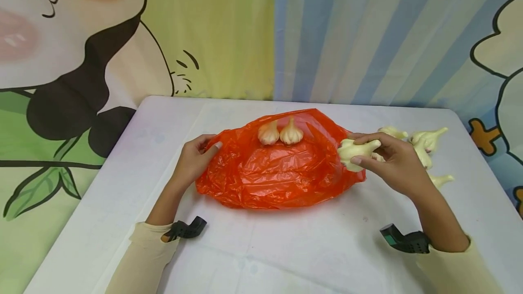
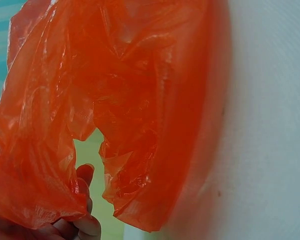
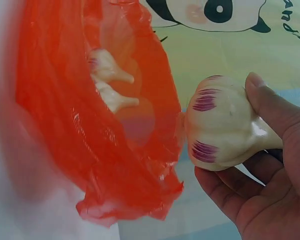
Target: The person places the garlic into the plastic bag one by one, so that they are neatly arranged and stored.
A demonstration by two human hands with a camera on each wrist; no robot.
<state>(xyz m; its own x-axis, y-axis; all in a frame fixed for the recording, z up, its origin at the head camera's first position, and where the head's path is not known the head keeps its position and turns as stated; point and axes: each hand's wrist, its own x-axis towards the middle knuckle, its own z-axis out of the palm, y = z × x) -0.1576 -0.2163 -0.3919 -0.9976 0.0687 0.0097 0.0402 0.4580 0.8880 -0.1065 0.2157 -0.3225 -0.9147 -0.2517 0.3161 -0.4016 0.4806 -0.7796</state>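
Observation:
A red plastic bag (image 1: 282, 171) lies spread on the table, its mouth gaping. Two garlic bulbs (image 1: 279, 133) sit side by side inside it, near the far edge. My left hand (image 1: 195, 160) pinches the bag's left end between thumb and fingers; in the left wrist view the bag (image 2: 125, 100) covers part of that hand. With thumb and fingers my right hand (image 1: 394, 162) grips another garlic bulb (image 3: 222, 122) at the bag's right edge. Purple streaks mark this bulb, and its neck points toward the palm.
Several more garlic bulbs (image 1: 426, 139) lie on the table to the right, some partly behind my right hand. The white table (image 1: 253, 248) ends at a patterned curtain (image 1: 327, 35) at the back. A black camera is strapped to each wrist.

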